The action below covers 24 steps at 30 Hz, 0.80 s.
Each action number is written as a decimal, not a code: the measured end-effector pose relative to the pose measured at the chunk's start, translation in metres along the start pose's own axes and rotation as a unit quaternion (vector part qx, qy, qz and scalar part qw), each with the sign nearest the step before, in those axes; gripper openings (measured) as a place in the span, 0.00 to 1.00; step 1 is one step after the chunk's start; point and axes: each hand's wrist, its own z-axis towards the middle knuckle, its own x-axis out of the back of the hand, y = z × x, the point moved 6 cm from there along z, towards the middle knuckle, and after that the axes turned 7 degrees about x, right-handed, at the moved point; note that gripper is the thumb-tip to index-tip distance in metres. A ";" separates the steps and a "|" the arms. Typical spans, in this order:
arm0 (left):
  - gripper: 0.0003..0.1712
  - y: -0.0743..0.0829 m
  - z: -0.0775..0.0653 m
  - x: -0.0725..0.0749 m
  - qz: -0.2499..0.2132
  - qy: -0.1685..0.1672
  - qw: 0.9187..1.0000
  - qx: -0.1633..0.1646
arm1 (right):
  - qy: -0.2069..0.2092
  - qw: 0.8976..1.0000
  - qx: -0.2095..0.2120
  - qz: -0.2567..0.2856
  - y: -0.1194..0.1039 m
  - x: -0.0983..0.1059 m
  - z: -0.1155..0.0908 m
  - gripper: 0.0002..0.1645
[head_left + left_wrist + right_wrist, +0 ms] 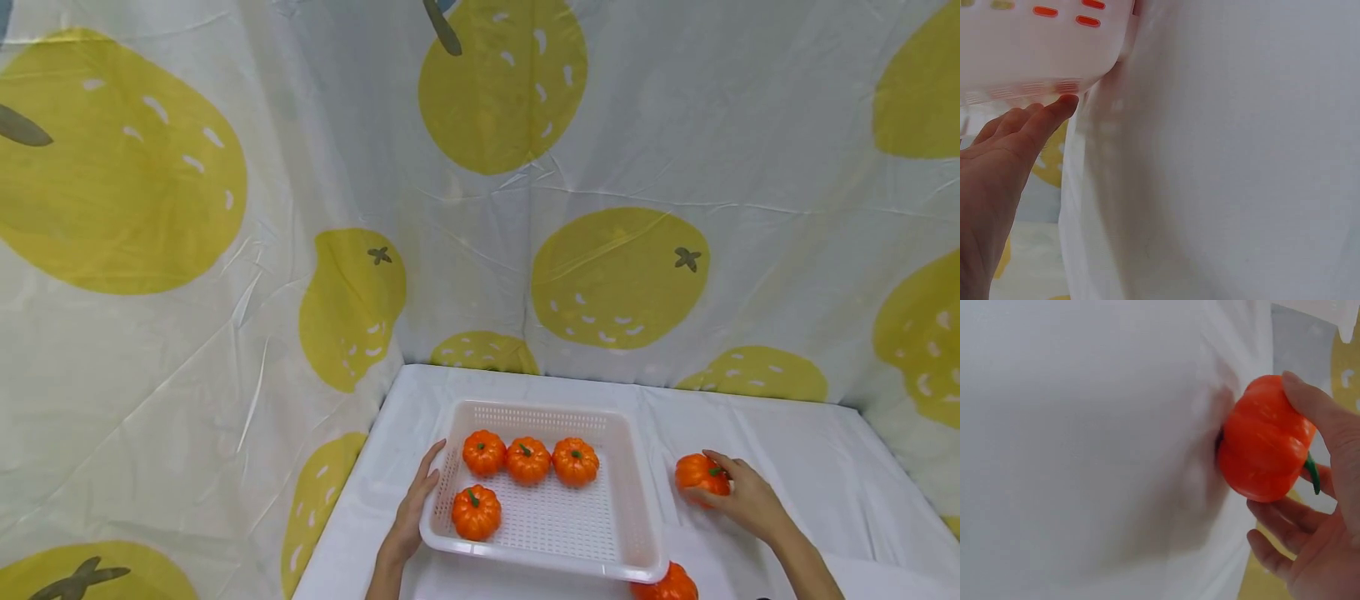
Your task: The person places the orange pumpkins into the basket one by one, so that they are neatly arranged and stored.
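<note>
A small orange toy pumpkin with a green stem is in my right hand at the right of the table. In the right wrist view, my thumb lies along one side of the pumpkin and my fingers reach round the opposite side, close over the white cloth. My left hand rests along the left side of a white plastic basket, its fingers fairly straight. The left wrist view shows those fingertips against the basket's slotted wall. Inside the basket, three pumpkins line the back and another pumpkin sits front left.
One more pumpkin lies by the basket's front right corner, partly hidden by the rim. A white cloth covers the table. Behind and to the left hangs a curtain printed with yellow fruit.
</note>
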 end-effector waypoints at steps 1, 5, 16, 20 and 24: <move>0.34 0.000 0.000 0.000 -0.003 0.001 1.000 0.003 | 0.006 1.000 0.006 0.000 -0.001 -0.002 0.000 0.51; 0.34 0.000 0.000 0.000 0.003 0.001 1.000 0.001 | 0.005 1.000 0.000 0.023 -0.001 -0.005 -0.002 0.56; 0.35 0.000 0.001 -0.001 0.007 0.001 1.000 -0.006 | -0.068 0.987 -0.120 0.083 0.020 0.002 -0.015 0.71; 0.34 0.000 0.001 -0.001 0.005 0.004 1.000 -0.007 | -0.092 0.980 -0.141 0.102 0.024 -0.005 -0.021 0.69; 0.34 0.000 0.001 -0.001 0.002 0.002 1.000 -0.008 | -0.086 0.983 -0.125 0.103 0.022 -0.013 -0.023 0.65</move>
